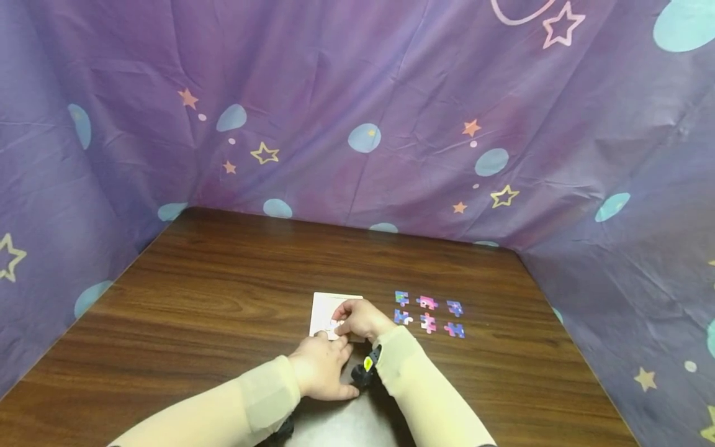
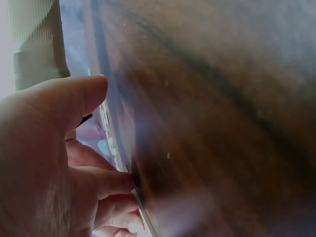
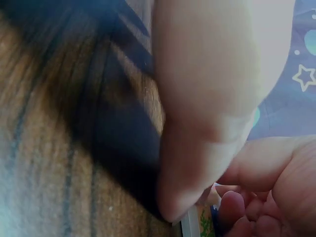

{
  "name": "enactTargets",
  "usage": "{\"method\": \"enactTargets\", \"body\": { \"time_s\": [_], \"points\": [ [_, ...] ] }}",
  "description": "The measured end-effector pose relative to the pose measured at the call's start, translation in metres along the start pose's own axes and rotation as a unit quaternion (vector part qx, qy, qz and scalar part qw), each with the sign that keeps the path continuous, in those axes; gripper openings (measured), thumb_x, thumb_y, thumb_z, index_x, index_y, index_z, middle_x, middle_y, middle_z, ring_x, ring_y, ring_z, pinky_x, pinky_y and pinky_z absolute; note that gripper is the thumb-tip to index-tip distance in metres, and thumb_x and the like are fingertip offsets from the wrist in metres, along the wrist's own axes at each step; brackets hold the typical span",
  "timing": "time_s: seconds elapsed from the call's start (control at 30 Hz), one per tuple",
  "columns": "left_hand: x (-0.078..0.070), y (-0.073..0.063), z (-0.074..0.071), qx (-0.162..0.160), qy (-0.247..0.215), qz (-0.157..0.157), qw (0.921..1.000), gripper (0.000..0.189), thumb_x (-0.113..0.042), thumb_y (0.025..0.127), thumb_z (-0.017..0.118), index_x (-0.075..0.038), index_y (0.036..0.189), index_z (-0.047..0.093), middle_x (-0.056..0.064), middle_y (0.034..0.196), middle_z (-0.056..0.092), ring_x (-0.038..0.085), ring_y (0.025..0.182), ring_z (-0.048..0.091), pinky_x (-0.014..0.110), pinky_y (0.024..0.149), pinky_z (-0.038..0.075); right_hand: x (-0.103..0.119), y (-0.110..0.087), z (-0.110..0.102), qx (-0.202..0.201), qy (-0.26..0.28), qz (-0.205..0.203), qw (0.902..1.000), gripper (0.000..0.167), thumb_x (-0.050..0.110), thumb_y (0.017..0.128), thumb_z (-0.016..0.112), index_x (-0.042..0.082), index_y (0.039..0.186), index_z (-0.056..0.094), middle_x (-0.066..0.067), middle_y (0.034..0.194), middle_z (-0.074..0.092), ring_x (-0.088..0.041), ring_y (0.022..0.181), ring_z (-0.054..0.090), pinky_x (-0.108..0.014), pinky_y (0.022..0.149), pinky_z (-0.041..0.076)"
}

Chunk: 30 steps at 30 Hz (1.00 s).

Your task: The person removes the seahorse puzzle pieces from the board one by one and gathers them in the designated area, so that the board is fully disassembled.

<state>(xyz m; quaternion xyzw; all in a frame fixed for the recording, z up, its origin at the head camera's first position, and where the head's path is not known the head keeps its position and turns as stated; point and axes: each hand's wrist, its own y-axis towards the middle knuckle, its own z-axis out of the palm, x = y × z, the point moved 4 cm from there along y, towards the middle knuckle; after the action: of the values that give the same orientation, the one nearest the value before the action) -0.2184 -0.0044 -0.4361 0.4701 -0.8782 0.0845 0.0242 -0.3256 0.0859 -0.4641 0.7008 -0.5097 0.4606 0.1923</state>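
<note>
A white puzzle tray (image 1: 322, 308) lies on the table under both hands. My right hand (image 1: 363, 320) is over its right side, thumb and index finger pinching a small pale puzzle piece (image 1: 337, 323) near the tray surface; the fingers partly hide it. My left hand (image 1: 324, 366) lies at the tray's near edge, thumb stretched away to the right. In the left wrist view, fingertips of the left hand (image 2: 74, 163) touch the tray's thin edge (image 2: 145, 212). The right wrist view shows a strip of the tray rim (image 3: 190, 224) beside the right hand (image 3: 205, 113).
Several loose puzzle pieces lie in two rows to the right of the tray, among them a pink piece (image 1: 427, 323) and a blue-purple piece (image 1: 455, 329). The brown wooden table (image 1: 223, 279) is bordered by a purple curtain (image 1: 313, 124) with stars.
</note>
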Motion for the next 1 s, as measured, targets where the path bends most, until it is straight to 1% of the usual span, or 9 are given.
{"method": "enactTargets", "body": {
  "time_s": [0.13, 0.23, 0.37, 0.47, 0.57, 0.73, 0.87, 1.0],
  "points": [
    [-0.0012, -0.0008, 0.0014, 0.012, 0.008, 0.0, 0.9999, 0.087, -0.078, 0.078, 0.048, -0.017, 0.141, 0.051, 0.001, 0.145, 0.047, 0.035, 0.118, 0.053, 0.042, 0.085, 0.052, -0.0027, -0.0005, 0.0001, 0.002, 0.047, 0.003, 0.9989, 0.022, -0.008, 0.069, 0.076, -0.002, 0.086, 0.065, 0.0, 0.072, 0.057, -0.011, 0.068, 0.052, -0.021, 0.064, 0.044],
    [-0.0017, -0.0013, 0.0015, 0.013, 0.009, -0.003, 0.9999, 0.087, -0.078, 0.078, 0.049, -0.018, 0.142, 0.05, 0.001, 0.146, 0.046, 0.036, 0.118, 0.052, 0.042, 0.084, 0.052, -0.0031, -0.0018, -0.0002, 0.004, 0.065, 0.005, 0.9979, 0.022, -0.008, 0.07, 0.075, -0.002, 0.088, 0.064, 0.0, 0.072, 0.057, -0.011, 0.067, 0.053, -0.02, 0.062, 0.044],
    [-0.0019, -0.0012, 0.0008, 0.011, 0.008, -0.004, 0.9999, 0.087, -0.078, 0.079, 0.049, -0.017, 0.142, 0.05, 0.001, 0.146, 0.046, 0.036, 0.118, 0.052, 0.041, 0.084, 0.052, -0.0023, -0.0045, -0.0021, -0.003, 0.062, 0.008, 0.998, 0.021, -0.005, 0.07, 0.076, -0.002, 0.089, 0.065, 0.0, 0.071, 0.059, -0.011, 0.067, 0.054, -0.021, 0.061, 0.044],
    [-0.0019, -0.0013, 0.0004, 0.012, 0.007, -0.004, 0.9999, 0.088, -0.078, 0.079, 0.048, -0.017, 0.142, 0.049, 0.002, 0.146, 0.046, 0.036, 0.118, 0.052, 0.042, 0.084, 0.052, -0.0021, -0.0062, -0.0036, -0.007, 0.058, 0.005, 0.9983, 0.021, -0.003, 0.07, 0.077, -0.002, 0.089, 0.068, 0.001, 0.073, 0.062, -0.01, 0.069, 0.055, -0.022, 0.063, 0.044],
    [-0.0021, -0.0016, 0.0004, 0.014, 0.006, -0.004, 0.9999, 0.088, -0.078, 0.079, 0.048, -0.017, 0.142, 0.049, 0.002, 0.147, 0.045, 0.037, 0.12, 0.051, 0.043, 0.086, 0.052, -0.0031, -0.0071, -0.005, -0.004, 0.072, 0.005, 0.9974, 0.022, -0.003, 0.069, 0.078, -0.003, 0.09, 0.071, 0.0, 0.075, 0.067, -0.011, 0.071, 0.057, -0.023, 0.065, 0.044],
    [-0.0024, -0.0015, 0.001, 0.012, 0.013, -0.003, 0.9998, 0.088, -0.078, 0.079, 0.048, -0.017, 0.142, 0.049, 0.002, 0.147, 0.044, 0.037, 0.119, 0.052, 0.042, 0.085, 0.052, -0.0057, -0.0073, -0.0062, 0.005, 0.099, 0.012, 0.995, 0.023, -0.004, 0.071, 0.076, -0.004, 0.094, 0.072, -0.003, 0.078, 0.071, -0.011, 0.071, 0.059, -0.022, 0.062, 0.046],
    [-0.0025, -0.0011, 0.0015, 0.012, 0.018, -0.002, 0.9998, 0.088, -0.078, 0.079, 0.047, -0.017, 0.143, 0.048, 0.002, 0.147, 0.045, 0.037, 0.118, 0.052, 0.041, 0.083, 0.053, -0.0068, -0.0072, -0.0055, 0.009, 0.11, 0.011, 0.9939, 0.024, -0.005, 0.072, 0.074, -0.005, 0.096, 0.07, -0.003, 0.077, 0.069, -0.011, 0.07, 0.059, -0.022, 0.061, 0.047],
    [-0.0023, -0.0011, 0.0017, 0.016, 0.018, -0.003, 0.9997, 0.088, -0.078, 0.079, 0.047, -0.017, 0.143, 0.047, 0.001, 0.147, 0.044, 0.037, 0.118, 0.052, 0.041, 0.082, 0.053, -0.0065, -0.0071, -0.0053, 0.007, 0.105, 0.004, 0.9945, 0.021, -0.005, 0.073, 0.073, -0.004, 0.093, 0.068, 0.0, 0.073, 0.065, -0.011, 0.068, 0.058, -0.022, 0.061, 0.045]
  ]
}}
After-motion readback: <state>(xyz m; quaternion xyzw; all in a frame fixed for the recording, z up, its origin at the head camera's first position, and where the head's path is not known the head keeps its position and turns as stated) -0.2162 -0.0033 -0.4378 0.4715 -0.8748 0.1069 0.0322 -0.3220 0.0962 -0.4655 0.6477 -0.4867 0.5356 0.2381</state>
